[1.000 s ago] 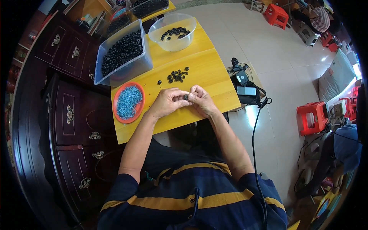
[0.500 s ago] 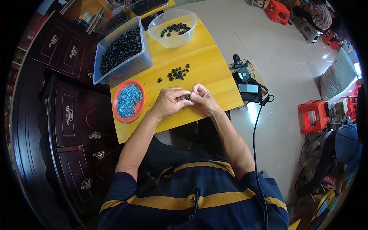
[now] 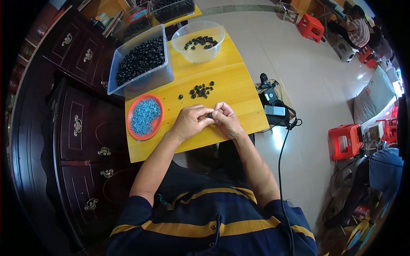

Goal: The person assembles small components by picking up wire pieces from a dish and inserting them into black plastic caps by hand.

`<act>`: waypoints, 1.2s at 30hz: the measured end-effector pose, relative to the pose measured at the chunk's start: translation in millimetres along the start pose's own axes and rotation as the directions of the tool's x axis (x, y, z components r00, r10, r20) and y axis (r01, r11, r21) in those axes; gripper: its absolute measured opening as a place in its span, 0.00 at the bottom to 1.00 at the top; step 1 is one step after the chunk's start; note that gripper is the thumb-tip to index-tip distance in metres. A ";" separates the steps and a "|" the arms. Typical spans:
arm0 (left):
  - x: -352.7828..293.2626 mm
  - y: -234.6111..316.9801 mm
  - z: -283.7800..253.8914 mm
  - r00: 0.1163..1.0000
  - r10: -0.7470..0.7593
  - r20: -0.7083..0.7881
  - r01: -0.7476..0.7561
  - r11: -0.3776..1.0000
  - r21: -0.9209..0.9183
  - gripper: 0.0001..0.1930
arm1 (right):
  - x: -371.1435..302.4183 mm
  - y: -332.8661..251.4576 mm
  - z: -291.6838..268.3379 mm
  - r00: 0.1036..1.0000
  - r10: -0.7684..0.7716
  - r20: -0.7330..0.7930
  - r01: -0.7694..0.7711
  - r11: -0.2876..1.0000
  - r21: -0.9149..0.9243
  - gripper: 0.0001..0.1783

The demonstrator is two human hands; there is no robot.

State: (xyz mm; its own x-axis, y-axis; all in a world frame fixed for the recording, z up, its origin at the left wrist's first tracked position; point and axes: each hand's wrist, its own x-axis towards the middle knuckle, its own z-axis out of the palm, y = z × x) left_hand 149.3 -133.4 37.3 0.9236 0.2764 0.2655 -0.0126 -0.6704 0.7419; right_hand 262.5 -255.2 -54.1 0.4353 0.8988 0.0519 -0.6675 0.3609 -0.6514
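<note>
Okay so, biggest stuff first: a dark wood cabinet (image 3: 72,98) with ornate metal pulls took up the left side, and right next to it was the yellow table (image 3: 241,87) where the work was going on. Way off to the right, a pale sack (image 3: 370,100) leaned over near some red stools, and whatever print it might've had was too small to read from there.

On the table, the big one was a clear, bluish tub (image 3: 156,81) loaded with black pieces, sitting tilted relative to the table edge. Just right of it was a round see-through bowl (image 3: 213,53) with a thin scatter of the same kind of pieces in the bottom. Closer in, on the left, an orange-red plate (image 3: 161,114) held a heap of tiny blue bits (image 3: 145,116).

Both hands were up close together over the near part of the table. The left hand (image 3: 188,121) had thumb and forefinger clamped on one small piece, while the right hand (image 3: 229,123) came in from the other side, thumb right up against it; couldn't tell if that one was actually gripping too. Beyond them lay a loose cluster of black pieces (image 3: 200,91).

Smallest of all, the held black piece (image 3: 210,115) sat between the fingertips, mostly covered, so I couldn't tell which way its long axis pointed.
</note>
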 end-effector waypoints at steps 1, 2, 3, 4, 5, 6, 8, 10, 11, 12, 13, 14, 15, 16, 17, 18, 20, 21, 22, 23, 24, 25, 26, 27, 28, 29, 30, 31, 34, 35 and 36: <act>0.8 -3.1 -1.3 0.998 -0.006 0.060 0.007 1.000 -0.018 0.14 | 0.4 -0.5 -1.7 1.000 0.012 -0.003 -0.012 1.000 -0.011 0.07; 1.1 -5.6 -2.8 0.999 -0.005 0.052 0.006 1.000 -0.018 0.14 | 0.2 0.5 -2.5 1.000 0.015 0.004 -0.015 1.000 -0.016 0.07; 2.6 -6.4 -4.3 0.994 -0.041 0.097 0.045 0.998 -0.034 0.14 | -0.6 -2.6 1.7 1.000 0.021 -0.005 -0.021 1.000 0.011 0.06; 3.4 -6.4 -5.4 0.987 -0.076 0.143 0.084 0.995 -0.049 0.14 | -1.6 -5.0 5.5 1.000 0.028 -0.014 -0.027 0.999 0.037 0.06; 2.1 -4.8 -5.4 0.988 -0.076 0.138 0.084 0.995 -0.048 0.14 | -1.8 -4.8 9.0 1.000 0.030 -0.009 -0.030 0.999 0.035 0.06; 1.3 -0.4 -4.4 0.997 -0.024 0.071 0.022 0.999 0.029 0.14 | -0.9 -4.3 12.2 0.999 0.022 -0.042 -0.019 0.998 0.057 0.06; -1.0 5.5 -0.7 0.999 0.036 0.006 -0.037 0.993 0.108 0.13 | 0.0 -3.1 13.7 0.997 0.012 -0.074 -0.007 0.997 0.076 0.05; -5.1 10.1 2.7 0.977 0.195 -0.087 -0.145 0.904 0.402 0.09 | -1.0 0.8 11.2 0.989 -0.011 -0.149 0.025 0.995 0.093 0.05; -5.4 7.3 3.6 0.977 0.195 -0.090 -0.144 0.904 0.402 0.09 | 0.0 4.1 6.6 0.989 -0.010 -0.147 0.023 0.996 0.091 0.05; -6.7 3.8 4.7 0.982 0.183 -0.046 -0.143 0.879 0.456 0.08 | 1.2 7.0 3.1 0.990 -0.016 -0.141 0.025 0.998 0.063 0.06; -7.9 0.8 5.7 0.986 0.168 -0.003 -0.143 0.850 0.507 0.10 | 1.8 10.0 -0.4 0.991 -0.022 -0.135 0.027 0.999 0.036 0.07; -9.3 -1.7 6.6 0.986 0.166 -0.008 -0.139 0.850 0.509 0.10 | 1.6 13.8 -3.5 0.991 -0.018 -0.131 0.023 0.999 0.034 0.07; -9.5 -2.7 6.2 0.986 0.168 -0.004 -0.143 0.850 0.507 0.10 | 1.8 16.0 -2.0 0.987 -0.031 -0.160 0.028 0.999 -0.023 0.07; -9.7 -3.9 5.9 0.985 0.170 0.000 -0.147 0.850 0.505 0.11 | 1.5 17.5 -1.1 0.981 -0.046 -0.188 0.031 0.996 -0.080 0.07; -10.2 -6.0 6.0 0.986 0.168 -0.004 -0.143 0.850 0.507 0.11 | 0.5 17.7 -1.0 0.982 -0.043 -0.185 0.028 0.996 -0.081 0.07; -11.0 -8.0 5.7 0.990 0.143 0.015 -0.133 0.869 0.477 0.11 | -0.9 16.7 0.9 0.982 -0.058 -0.183 0.045 0.996 -0.072 0.07; -13.8 -9.7 6.6 0.993 0.116 0.031 -0.117 0.886 0.449 0.12 | -2.4 15.5 5.4 0.982 -0.069 -0.177 0.059 0.996 -0.063 0.08; -13.7 -8.1 9.9 0.995 0.101 -0.004 -0.091 0.912 0.401 0.12 | -3.1 14.3 6.3 0.981 -0.074 -0.177 0.070 0.997 -0.024 0.08; -14.1 -7.1 12.0 0.996 0.084 -0.039 -0.065 0.934 0.350 0.13 | -3.5 13.5 7.0 0.981 -0.078 -0.177 0.082 0.997 0.015 0.08; -15.0 -7.3 12.6 0.996 0.084 -0.040 -0.064 0.935 0.350 0.13 | -3.1 13.0 7.8 0.981 -0.077 -0.176 0.081 0.997 0.014 0.08; -15.8 -7.7 13.8 0.997 0.057 -0.061 -0.035 0.949 0.314 0.14 | -2.5 12.6 7.9 0.984 -0.080 -0.157 0.085 0.996 0.022 0.08; -16.4 -8.5 14.7 0.996 0.029 -0.081 -0.005 0.961 0.278 0.15 | -2.1 12.2 7.8 0.987 -0.083 -0.138 0.088 0.996 0.030 0.08; -17.3 -10.0 15.0 0.996 0.028 -0.082 -0.005 0.961 0.277 0.15 | -1.9 13.1 4.7 0.987 -0.082 -0.137 0.087 0.996 0.030 0.08; -18.3 -11.3 13.7 0.997 0.015 -0.069 0.003 0.967 0.253 0.15 | -1.2 14.0 1.7 0.991 -0.070 -0.117 0.071 0.997 -0.001 0.08; -19.1 -12.3 12.7 0.998 0.001 -0.056 0.012 0.973 0.229 0.16 | -0.9 14.8 -1.3 0.994 -0.058 -0.097 0.055 0.998 -0.031 0.08; -19.1 -13.2 12.1 0.998 0.001 -0.056 0.012 0.973 0.230 0.16 | -0.7 15.5 -4.6 0.994 -0.058 -0.097 0.055 0.998 -0.030 0.08; -19.1 -13.8 10.9 0.999 -0.012 -0.036 0.021 0.969 0.245 0.16 | -0.6 15.2 -4.8 0.995 -0.042 -0.089 0.041 0.999 -0.013 0.09; -19.1 -14.4 9.9 1.000 -0.026 -0.015 0.029 0.965 0.260 0.17 | -0.2 15.5 -4.8 0.996 -0.027 -0.081 0.027 1.000 0.004 0.09; -18.1 -14.3 6.2 0.999 -0.032 0.010 0.028 0.967 0.255 0.18 | 0.7 16.2 -4.8 0.998 -0.021 -0.063 0.021 1.000 -0.003 0.10; -17.9 -14.8 6.7 0.999 -0.032 0.012 0.028 0.967 0.254 0.18 | 0.3 16.3 -4.9 0.998 -0.022 -0.065 0.022 1.000 -0.002 0.10; -17.9 -16.1 7.8 0.998 -0.059 0.020 0.051 0.963 0.263 0.19 | -0.1 15.1 -2.9 0.997 -0.028 -0.073 0.027 1.000 -0.009 0.10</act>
State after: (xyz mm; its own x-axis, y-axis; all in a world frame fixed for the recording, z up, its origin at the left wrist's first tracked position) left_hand 136.0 -133.0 15.8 0.9303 0.3014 0.2090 0.1361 -0.8127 0.5666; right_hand 254.1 -250.6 -66.2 0.4963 0.8680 0.0149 -0.6499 0.3829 -0.6565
